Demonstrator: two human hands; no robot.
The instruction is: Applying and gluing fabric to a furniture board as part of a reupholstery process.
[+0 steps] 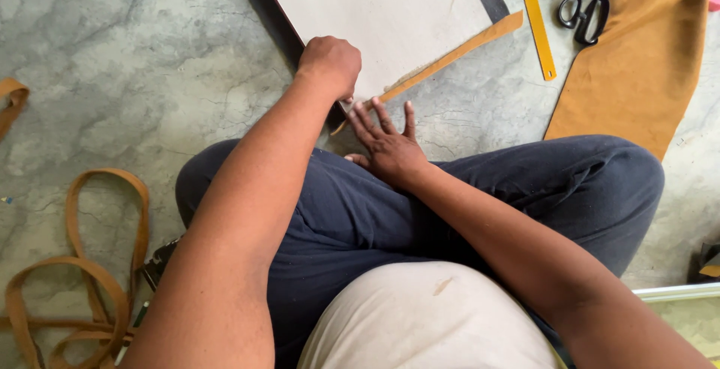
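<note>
I sit cross-legged on a grey stone floor in dark trousers. My left hand (330, 64) is closed in a fist at the near corner of a large pale board (382, 9); what it grips is hidden. My right hand (386, 140) lies flat, fingers spread, just below that corner, fingertips touching the end of a thin tan strip (450, 54) that runs along the board's near edge.
Black scissors (587, 5) and a yellow ruler (538, 24) lie at the top right beside a large tan sheet (637, 61). Looped tan straps (82, 264) lie on the floor at the left. A pale bar (675, 292) sits at the right edge.
</note>
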